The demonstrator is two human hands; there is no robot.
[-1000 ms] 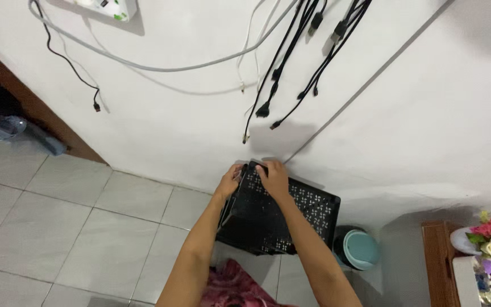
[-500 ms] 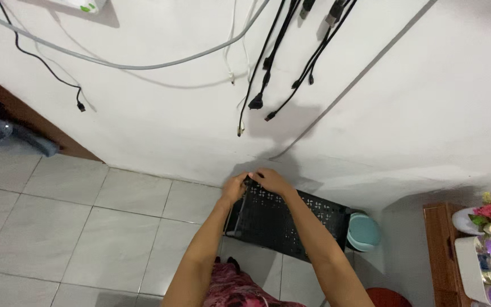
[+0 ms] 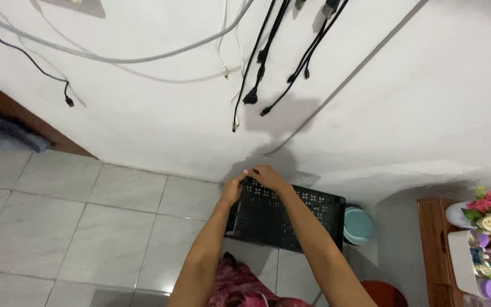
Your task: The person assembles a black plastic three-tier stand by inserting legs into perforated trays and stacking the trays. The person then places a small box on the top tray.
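Both our hands, left hand (image 3: 233,190) and right hand (image 3: 267,177), grip the black perforated crate (image 3: 291,219) at its far rim (against the white wall (image 3: 160,131)). We judge an even, level hold best

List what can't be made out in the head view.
- Inside of the black perforated crate: hidden by its top panel and both forearms.
- Left hand fingers: curled over the crate's edge; grip unclear.
- Right hand fingers: likewise.
- Hanging cables: upper ends cut off by the top edge.
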